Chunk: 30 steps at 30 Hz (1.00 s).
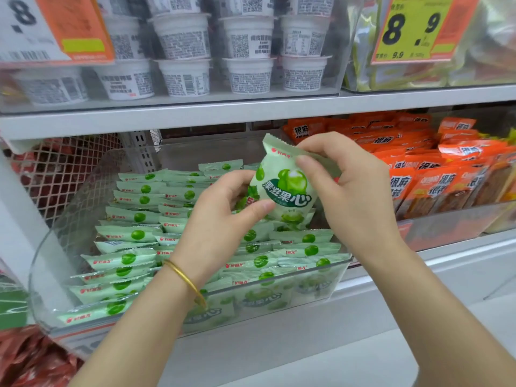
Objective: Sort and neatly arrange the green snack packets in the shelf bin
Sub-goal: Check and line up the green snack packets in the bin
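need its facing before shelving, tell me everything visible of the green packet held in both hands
The held packet is pale green film with a crimped top edge, green fruit, white characters on a dark green band and a red logo near the top. It stands upright, front toward the camera, above the clear bin. The left hand pinches its lower left; the right hand its upper right.
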Each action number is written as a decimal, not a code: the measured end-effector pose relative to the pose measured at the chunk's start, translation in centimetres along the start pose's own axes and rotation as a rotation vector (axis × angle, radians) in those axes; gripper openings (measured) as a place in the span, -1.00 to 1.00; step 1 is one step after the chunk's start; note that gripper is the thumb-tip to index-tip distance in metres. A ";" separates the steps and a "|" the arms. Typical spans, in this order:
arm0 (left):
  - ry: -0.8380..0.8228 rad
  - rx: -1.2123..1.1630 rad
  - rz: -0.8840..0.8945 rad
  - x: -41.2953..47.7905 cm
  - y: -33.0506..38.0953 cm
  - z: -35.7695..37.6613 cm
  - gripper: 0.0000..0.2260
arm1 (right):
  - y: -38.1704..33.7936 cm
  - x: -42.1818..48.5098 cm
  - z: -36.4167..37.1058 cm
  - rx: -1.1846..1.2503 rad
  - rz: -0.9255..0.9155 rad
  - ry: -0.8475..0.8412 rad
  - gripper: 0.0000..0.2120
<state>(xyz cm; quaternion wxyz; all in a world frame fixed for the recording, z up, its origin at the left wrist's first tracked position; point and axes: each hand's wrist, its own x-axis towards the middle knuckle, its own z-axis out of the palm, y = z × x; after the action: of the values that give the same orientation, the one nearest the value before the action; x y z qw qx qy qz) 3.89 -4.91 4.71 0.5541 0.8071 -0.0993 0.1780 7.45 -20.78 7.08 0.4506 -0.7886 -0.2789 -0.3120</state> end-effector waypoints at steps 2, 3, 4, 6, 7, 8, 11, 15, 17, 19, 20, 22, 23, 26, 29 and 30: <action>0.004 -0.076 -0.023 -0.3 0.3 -0.4 -0.77 | -0.1 0.1 0.0 0.131 0.095 -0.006 -0.87; 0.001 -0.106 -0.038 -0.5 0.4 -0.6 -0.79 | -0.1 0.1 -0.1 0.198 0.158 -0.024 -0.85; -0.001 -0.138 -0.050 -0.6 0.5 -0.9 -0.80 | -0.2 0.1 -0.2 0.275 0.239 -0.055 -0.83; -0.006 -0.182 -0.057 -0.9 0.6 -1.2 -0.78 | -0.5 -0.1 -0.3 0.441 0.403 -0.133 -0.82; -0.011 -0.189 -0.059 -1.0 0.8 -1.3 -0.76 | -0.7 -0.1 -0.3 0.516 0.458 -0.153 -0.85; -0.020 -0.193 -0.061 -1.1 0.8 -1.4 -0.75 | -0.9 -0.2 -0.2 0.561 0.485 -0.154 -0.89; -0.048 -0.213 -0.065 -1.4 1.0 -1.6 -0.74 | -0.8 -0.3 0.2 0.579 0.501 -0.096 -0.96; -0.077 -0.219 -0.062 -1.4 1.1 -1.8 -0.73 | -0.5 -0.4 0.8 0.582 0.491 -0.069 -0.97; -0.082 -0.220 -0.063 -1.4 1.1 -1.9 -0.72 | -0.5 -0.5 0.9 0.595 0.481 -0.064 -0.96; -0.072 -0.216 -0.069 -1.4 1.1 -1.8 -0.72 | -0.5 -0.5 1.0 0.603 0.479 -0.057 -0.94; -0.063 -0.213 -0.073 -1.4 1.1 -1.8 -0.72 | -0.4 -0.6 1.0 0.604 0.481 -0.052 -0.93; -0.029 -0.183 -0.080 -1.4 0.9 -1.5 -0.73 | -0.3 -0.6 1.1 0.607 0.489 -0.050 -0.94; 0.006 -0.137 -0.082 -1.5 0.9 -1.3 -0.74 | -0.3 -0.6 1.0 0.607 0.499 -0.053 -0.96; 0.239 0.284 0.018 -1.7 0.7 -0.9 -0.69 | 0.0 -0.7 0.8 0.617 0.540 -0.032 -0.96; 0.326 0.661 0.256 -1.8 1.2 -0.9 -0.66 | -0.1 -0.7 0.6 0.653 0.567 -0.011 -0.95; 0.272 0.669 0.287 -1.8 1.3 -0.7 -0.62 | -0.2 -0.7 0.6 0.680 0.576 -0.007 -0.94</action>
<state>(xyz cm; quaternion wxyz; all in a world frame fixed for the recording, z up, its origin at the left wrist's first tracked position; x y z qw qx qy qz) 1.60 -4.78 5.37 0.2377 0.8902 -0.0730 0.3818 7.03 -20.28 6.42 0.7520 -0.6420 -0.1362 -0.0615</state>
